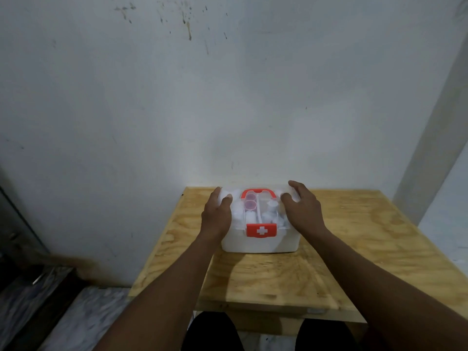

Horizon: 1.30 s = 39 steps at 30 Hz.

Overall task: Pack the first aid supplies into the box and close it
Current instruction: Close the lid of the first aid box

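Observation:
A white first aid box (260, 243) stands on the wooden table (354, 249), close to the wall. Its clear lid (264, 211) lies down over the box, with a red handle (258, 192) on top and a red latch with a white cross (261, 230) at the front. Through the lid I see white bottles and small purple-capped pots. My left hand (217, 215) rests on the lid's left side with fingers spread. My right hand (302, 211) rests on the lid's right side, fingers loosely bent over the edge.
The table stands against a stained white wall, with a corner to the right. Bare wood surrounds the box on all sides. Left of the table the floor is marbled tile, with a dark object at the far left. My knees show under the table's front edge.

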### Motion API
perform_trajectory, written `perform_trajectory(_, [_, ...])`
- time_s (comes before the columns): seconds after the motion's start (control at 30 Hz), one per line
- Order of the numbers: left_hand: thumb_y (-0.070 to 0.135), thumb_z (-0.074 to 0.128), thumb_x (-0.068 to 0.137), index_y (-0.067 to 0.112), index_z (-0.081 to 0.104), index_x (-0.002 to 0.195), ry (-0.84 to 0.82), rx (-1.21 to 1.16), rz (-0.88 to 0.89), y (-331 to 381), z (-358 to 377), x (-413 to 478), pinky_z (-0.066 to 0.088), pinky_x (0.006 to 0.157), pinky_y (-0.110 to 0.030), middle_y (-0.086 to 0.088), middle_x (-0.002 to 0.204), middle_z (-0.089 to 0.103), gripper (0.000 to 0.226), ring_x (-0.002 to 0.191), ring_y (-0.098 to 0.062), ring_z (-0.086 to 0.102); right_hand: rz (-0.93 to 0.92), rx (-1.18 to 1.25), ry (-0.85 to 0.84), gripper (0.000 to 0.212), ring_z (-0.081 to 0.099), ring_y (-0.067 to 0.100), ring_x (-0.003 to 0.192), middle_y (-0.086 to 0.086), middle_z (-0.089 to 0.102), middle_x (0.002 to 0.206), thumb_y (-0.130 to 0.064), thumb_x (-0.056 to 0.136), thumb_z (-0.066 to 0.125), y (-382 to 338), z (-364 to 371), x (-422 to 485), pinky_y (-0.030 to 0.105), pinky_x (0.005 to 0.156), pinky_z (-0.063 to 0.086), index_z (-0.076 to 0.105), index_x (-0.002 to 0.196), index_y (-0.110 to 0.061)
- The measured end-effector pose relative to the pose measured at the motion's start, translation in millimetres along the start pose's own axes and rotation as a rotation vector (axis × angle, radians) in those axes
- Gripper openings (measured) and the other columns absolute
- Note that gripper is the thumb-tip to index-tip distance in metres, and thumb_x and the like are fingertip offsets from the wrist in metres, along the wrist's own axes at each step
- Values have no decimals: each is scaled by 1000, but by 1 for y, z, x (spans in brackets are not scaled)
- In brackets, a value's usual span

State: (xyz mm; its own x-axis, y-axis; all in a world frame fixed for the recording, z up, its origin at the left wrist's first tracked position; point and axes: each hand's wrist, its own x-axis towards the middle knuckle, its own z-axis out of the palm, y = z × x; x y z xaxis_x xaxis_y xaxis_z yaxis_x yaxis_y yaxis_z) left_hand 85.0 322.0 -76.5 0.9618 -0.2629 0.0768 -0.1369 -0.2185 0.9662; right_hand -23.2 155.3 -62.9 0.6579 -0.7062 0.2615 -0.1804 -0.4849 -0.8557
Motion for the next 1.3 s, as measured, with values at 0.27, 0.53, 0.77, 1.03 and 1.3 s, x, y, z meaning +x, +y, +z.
perform_trajectory(0.27, [37,44,103,24,34,155,-54,14,22,13,39,-4,33,119,-42,-1,161,37,55,145,-25,38,16,-78,12,49,47,23,133,1,51,147,-33,94,53,19,-35,16,36,106,37,49,142,-22])
perform_trajectory(0.53, [38,38,105,22,34,156,-103,90,81,25,83,6,31,119,-38,-1,161,37,54,146,-24,36,36,-93,67,48,48,22,133,1,53,145,-34,93,54,43,-62,41,35,108,36,51,139,-23])
perform_trajectory(0.77, [38,33,106,20,34,155,-86,187,125,26,98,35,33,119,-42,-3,160,38,52,145,-26,38,57,-88,72,48,49,24,132,2,51,146,-37,94,54,48,-51,73,40,106,40,50,140,-24])
perform_trajectory(1.03, [38,31,107,17,32,156,-78,232,148,26,118,79,28,120,-39,-5,161,36,53,148,-26,34,68,-84,71,48,51,26,129,2,52,145,-38,94,53,54,-39,117,39,104,41,49,140,-24])
perform_trajectory(1.3, [40,30,107,20,30,156,-95,237,131,24,132,115,30,120,-43,-4,162,34,54,148,-26,34,60,-86,68,50,51,26,129,3,52,145,-40,93,53,62,-27,151,40,104,42,48,141,-25])
